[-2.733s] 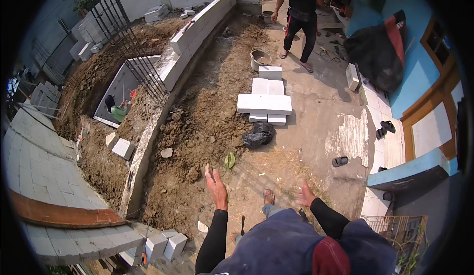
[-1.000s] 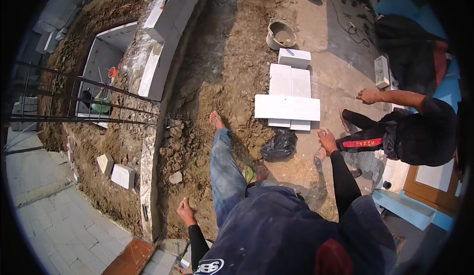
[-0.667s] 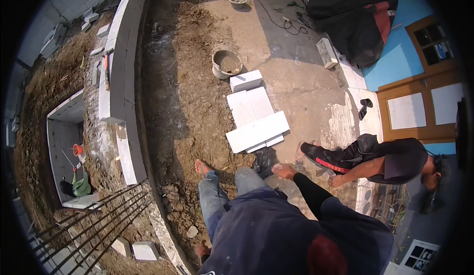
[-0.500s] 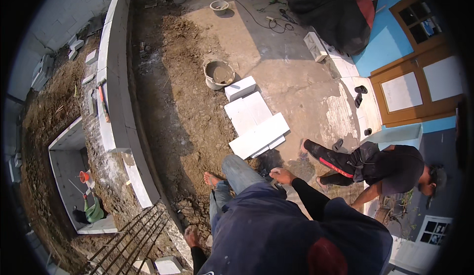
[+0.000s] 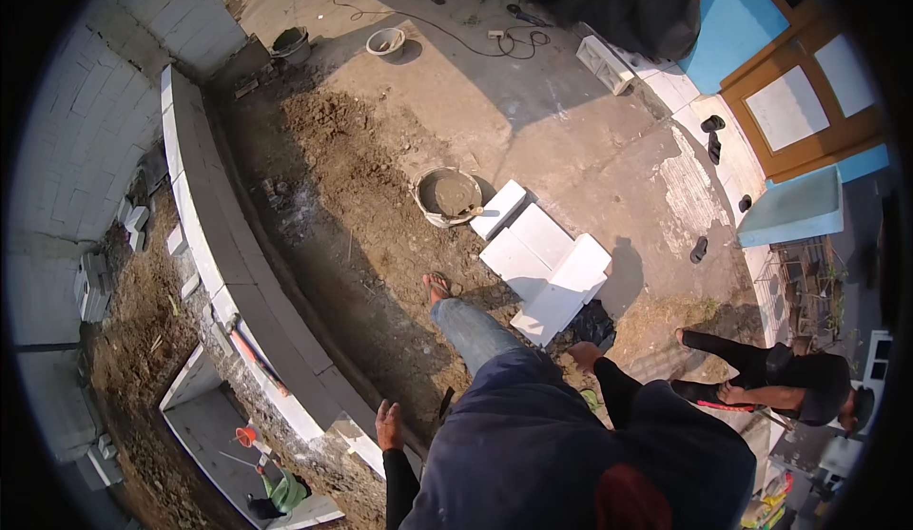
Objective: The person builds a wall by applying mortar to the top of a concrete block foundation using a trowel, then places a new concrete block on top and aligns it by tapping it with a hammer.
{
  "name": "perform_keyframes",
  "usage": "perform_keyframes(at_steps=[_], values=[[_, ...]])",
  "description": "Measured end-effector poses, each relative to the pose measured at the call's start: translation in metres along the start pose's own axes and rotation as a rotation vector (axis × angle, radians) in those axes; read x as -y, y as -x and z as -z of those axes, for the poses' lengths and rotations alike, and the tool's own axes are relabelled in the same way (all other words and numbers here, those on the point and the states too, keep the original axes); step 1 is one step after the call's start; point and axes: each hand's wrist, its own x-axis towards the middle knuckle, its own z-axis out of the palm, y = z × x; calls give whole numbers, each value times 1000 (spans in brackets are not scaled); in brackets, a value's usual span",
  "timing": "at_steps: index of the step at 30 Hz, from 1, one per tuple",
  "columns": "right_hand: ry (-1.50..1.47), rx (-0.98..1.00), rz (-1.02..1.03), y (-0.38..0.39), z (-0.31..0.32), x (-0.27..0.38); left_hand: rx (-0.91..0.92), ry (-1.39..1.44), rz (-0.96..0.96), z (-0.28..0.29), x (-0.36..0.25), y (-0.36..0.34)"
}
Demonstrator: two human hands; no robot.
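Note:
My left hand (image 5: 388, 425) hangs beside the low white block wall (image 5: 276, 321), fingers apart and nothing in it. Just past the dark plastic bag (image 5: 592, 324), my right hand (image 5: 584, 354) hangs low by the stacked white blocks (image 5: 561, 292). Its fingers are too small and shaded to make out. Several of these blocks lie flat and overlapping ahead of me. A bucket of wet mortar (image 5: 449, 193) stands against the far block, with a tool handle (image 5: 475, 212) at its rim. My sandalled foot (image 5: 436, 288) is stepping forward on the soil.
A red-handled hammer (image 5: 255, 354) lies along the wall. Left of it, a person in green (image 5: 282, 494) works inside a block-lined pit (image 5: 204, 416) with a red bucket (image 5: 245, 436). Another person (image 5: 808, 383) bends at the right, holding a tool. A cable (image 5: 509, 47) crosses the concrete.
I have stepped forward along the wall and my view has turned. My left hand has risen beside the wall. The person at the right has moved farther away and now holds a tool.

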Motion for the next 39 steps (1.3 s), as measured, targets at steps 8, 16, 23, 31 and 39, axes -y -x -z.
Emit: perform_keyframes(at_steps=[8, 16, 23, 31, 39], values=[[-1130, -386, -292, -45, 346, 91, 261, -233, 256, 51, -131, -28], [-1061, -787, -262, -126, 522, 67, 267, 89, 279, -2, -365, -100], [-1454, -480, -795, -135, 400, 117, 477, 81, 57, 43, -391, -319], [-1494, -6, -733, -121, 417, 261, 358, 482, 140, 109, -522, -458], [-1595, -400, -659, -216, 563, 238, 245, 180, -40, 107, -562, -502]])
